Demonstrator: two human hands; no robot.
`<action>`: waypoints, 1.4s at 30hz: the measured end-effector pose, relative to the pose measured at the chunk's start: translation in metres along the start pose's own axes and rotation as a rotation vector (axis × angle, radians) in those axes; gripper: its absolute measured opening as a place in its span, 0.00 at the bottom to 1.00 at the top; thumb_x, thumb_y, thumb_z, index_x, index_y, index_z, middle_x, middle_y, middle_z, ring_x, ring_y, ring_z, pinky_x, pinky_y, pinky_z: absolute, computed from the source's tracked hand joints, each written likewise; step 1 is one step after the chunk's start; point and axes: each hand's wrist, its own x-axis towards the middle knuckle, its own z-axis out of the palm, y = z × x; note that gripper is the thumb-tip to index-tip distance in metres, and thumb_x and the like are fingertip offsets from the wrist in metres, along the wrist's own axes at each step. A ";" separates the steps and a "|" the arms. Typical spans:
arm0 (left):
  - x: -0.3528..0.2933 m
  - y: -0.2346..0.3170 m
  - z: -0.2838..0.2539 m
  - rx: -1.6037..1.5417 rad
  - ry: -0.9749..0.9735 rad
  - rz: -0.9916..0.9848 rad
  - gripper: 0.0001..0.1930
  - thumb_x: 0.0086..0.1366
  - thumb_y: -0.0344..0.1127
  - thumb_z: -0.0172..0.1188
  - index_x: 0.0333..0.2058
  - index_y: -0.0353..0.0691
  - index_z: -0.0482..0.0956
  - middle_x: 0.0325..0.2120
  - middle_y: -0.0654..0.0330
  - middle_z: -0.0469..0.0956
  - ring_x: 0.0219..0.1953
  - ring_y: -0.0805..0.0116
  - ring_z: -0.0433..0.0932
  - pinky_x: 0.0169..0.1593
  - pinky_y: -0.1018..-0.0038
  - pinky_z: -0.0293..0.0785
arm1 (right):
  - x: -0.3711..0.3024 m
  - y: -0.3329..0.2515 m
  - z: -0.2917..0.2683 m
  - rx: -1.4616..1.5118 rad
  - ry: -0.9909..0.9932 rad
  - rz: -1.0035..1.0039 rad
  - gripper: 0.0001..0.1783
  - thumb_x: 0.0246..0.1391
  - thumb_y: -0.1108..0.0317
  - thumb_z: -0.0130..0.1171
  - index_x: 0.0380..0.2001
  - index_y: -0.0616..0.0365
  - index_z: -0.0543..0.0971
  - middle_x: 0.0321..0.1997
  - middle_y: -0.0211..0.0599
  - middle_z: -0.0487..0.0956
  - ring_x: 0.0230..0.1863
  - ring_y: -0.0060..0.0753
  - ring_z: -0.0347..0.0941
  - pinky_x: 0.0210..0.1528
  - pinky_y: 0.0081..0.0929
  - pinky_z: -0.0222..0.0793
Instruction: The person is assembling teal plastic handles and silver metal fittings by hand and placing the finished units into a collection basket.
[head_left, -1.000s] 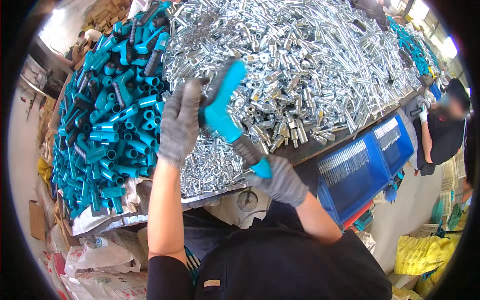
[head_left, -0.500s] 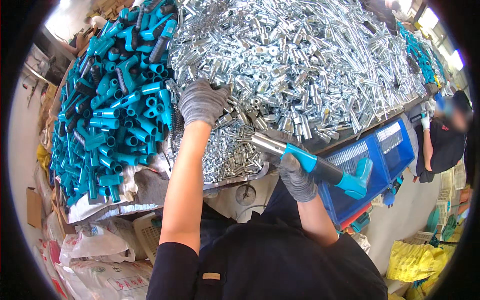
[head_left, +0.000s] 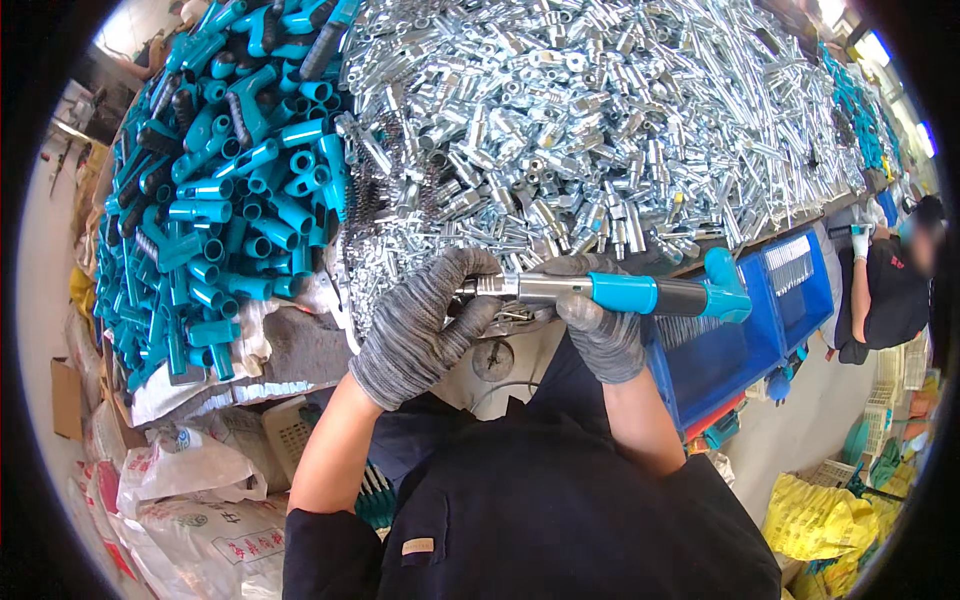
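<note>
In front of my body, my gloved right hand is wrapped round a teal-and-black tool with a metal barrel and a bent teal end. The tool lies nearly level, its barrel pointing left. My gloved left hand closes on a small metal fitting at the barrel's tip; the fingers partly cover it, and whether it is threaded on cannot be told. Beyond the hands spreads a big heap of shiny metal fittings. To the left is a pile of teal plastic housings, some with black grips.
Blue bins with rows of thin metal pieces stand to the right. Farther right, a co-worker in dark clothes works at the bench. White sacks lie at lower left, a yellow sack at lower right.
My left hand has come back from the metal heap toward me and now meets the barrel's tip with a fitting. The tool has swung from slanting to nearly level.
</note>
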 end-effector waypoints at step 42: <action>-0.014 0.013 -0.007 -0.105 -0.082 -0.187 0.20 0.59 0.41 0.63 0.45 0.36 0.72 0.32 0.54 0.76 0.34 0.65 0.78 0.38 0.70 0.74 | -0.023 -0.013 0.027 0.031 0.138 0.171 0.25 0.45 0.56 0.65 0.40 0.65 0.76 0.31 0.38 0.80 0.28 0.25 0.75 0.29 0.19 0.73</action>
